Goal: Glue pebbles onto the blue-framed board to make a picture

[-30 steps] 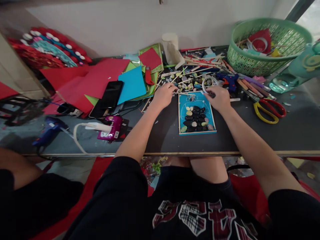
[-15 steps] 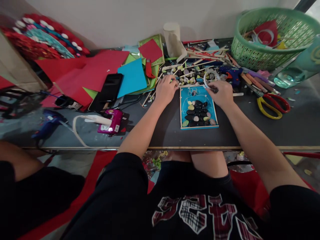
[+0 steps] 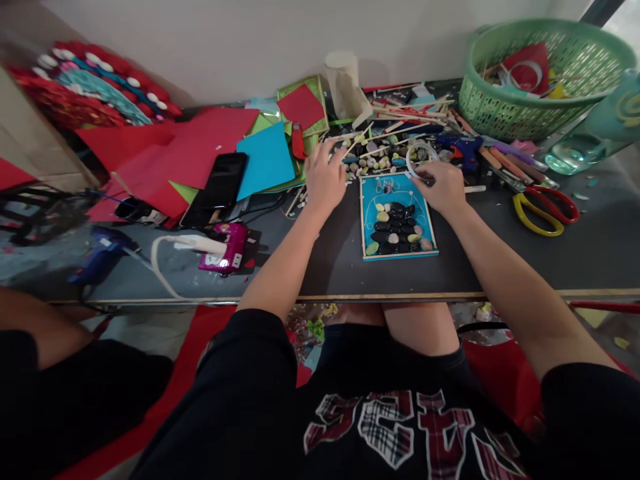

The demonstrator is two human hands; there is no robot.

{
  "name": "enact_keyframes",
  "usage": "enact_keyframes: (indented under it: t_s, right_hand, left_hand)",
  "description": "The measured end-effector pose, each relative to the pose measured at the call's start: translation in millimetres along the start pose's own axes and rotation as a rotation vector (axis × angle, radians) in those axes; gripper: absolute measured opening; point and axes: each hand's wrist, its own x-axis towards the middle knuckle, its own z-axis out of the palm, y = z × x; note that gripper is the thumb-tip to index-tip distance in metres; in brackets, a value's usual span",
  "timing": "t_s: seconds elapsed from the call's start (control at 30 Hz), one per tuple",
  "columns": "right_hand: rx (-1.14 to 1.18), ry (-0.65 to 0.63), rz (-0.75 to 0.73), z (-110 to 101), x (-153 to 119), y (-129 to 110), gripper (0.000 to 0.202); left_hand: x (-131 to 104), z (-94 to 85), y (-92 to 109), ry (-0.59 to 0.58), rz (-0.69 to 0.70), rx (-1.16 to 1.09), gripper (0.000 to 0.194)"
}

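Observation:
My right hand (image 3: pixel 443 187) is closed on a white tape roll (image 3: pixel 421 160), held above the top right corner of the blue framed board (image 3: pixel 370 200). Black stones (image 3: pixel 395 227) and a few lighter ones are arranged on the board, below a thin white drawn outline. My left hand (image 3: pixel 326 175) has its fingers apart and nothing visible in it. It hovers left of the board, beside the pile of small coloured stones (image 3: pixel 383 162) that lies behind the frame among thin wooden sticks (image 3: pixel 410 110).
Scissors (image 3: pixel 540 212), a blue glue gun (image 3: pixel 460 152) and a green basket (image 3: pixel 525 110) are on the right. A phone (image 3: pixel 226 180), coloured paper (image 3: pixel 200 140), a purple adapter (image 3: pixel 225 250) and another glue gun (image 3: pixel 103 250) lie left. Someone's leg (image 3: pixel 40 327) shows at far left.
My left hand has lifted slightly from the stones, and its fingers have spread, shifting a little left. My right hand stays on the tape roll.

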Motion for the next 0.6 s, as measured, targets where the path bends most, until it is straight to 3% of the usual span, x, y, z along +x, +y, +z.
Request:
enact_keyframes:
  t_s: [0.07,0.13,0.23,0.43,0.6]
  right_hand:
    - [0.005,-0.014,-0.009,1,0,-1,0.018]
    - [0.003,-0.026,-0.014,1,0,-1,0.019]
    - [-0.005,-0.03,-0.023,1,-1,0,0.022]
    - [-0.003,-0.101,-0.112,1,0,0,0.038]
    - [0.016,-0.107,-0.187,-1,-1,-12,0.045]
  left_hand:
    - [-1,8.7,16,-0.068,0.183,-0.047,0.047]
    - [-1,19.8,33,-0.211,0.333,-0.078,0.045]
    - [-1,33.4,48,-0.279,0.322,-0.125,0.034]
    - [-5,45.2,37,-0.159,0.15,-0.455,0.023]
    - [-7,65.4,24,-0.006,0.161,-0.716,0.025]
